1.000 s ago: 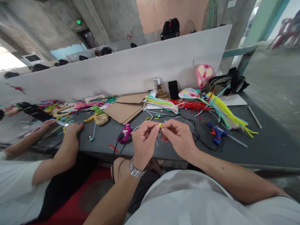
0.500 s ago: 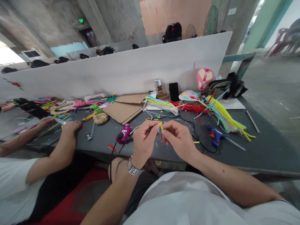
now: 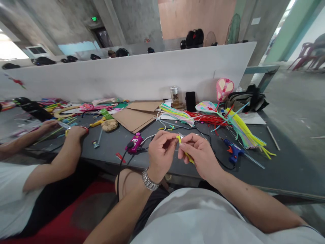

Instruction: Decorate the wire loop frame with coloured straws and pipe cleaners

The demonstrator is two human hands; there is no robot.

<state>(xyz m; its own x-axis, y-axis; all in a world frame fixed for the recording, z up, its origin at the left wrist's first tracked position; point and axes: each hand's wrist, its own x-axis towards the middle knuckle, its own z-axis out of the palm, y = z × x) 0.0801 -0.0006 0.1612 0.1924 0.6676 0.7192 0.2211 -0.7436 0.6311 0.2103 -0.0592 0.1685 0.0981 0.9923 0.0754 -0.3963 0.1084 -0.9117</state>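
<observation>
Both hands meet in front of me, above the table's near edge. My left hand (image 3: 161, 152) pinches one end of a short, bent yellow pipe cleaner (image 3: 179, 139) between thumb and fingertips. My right hand (image 3: 199, 152) is closed at its other side, thumb and forefinger on it. Below the right fingers a longer yellow strip (image 3: 189, 158) shows; the fingers hide where it leads. A small pale, shiny bit sits by the fingertips, too small to name. Beyond the hands lie small yellow and green cuttings (image 3: 171, 127).
On the grey table (image 3: 286, 162), a blue glue gun (image 3: 235, 150) lies right, a purple device (image 3: 134, 143) with cords left. Pipe cleaner bundles (image 3: 246, 130), cardboard (image 3: 137, 117), a jar (image 3: 175, 96) and a phone (image 3: 190, 101) stand behind. A co-worker's hand (image 3: 77, 132) works at left.
My hands have shifted slightly right and down in the picture, still pinching the yellow piece. The longer yellow strip now shows under my right hand. The view has tilted a little.
</observation>
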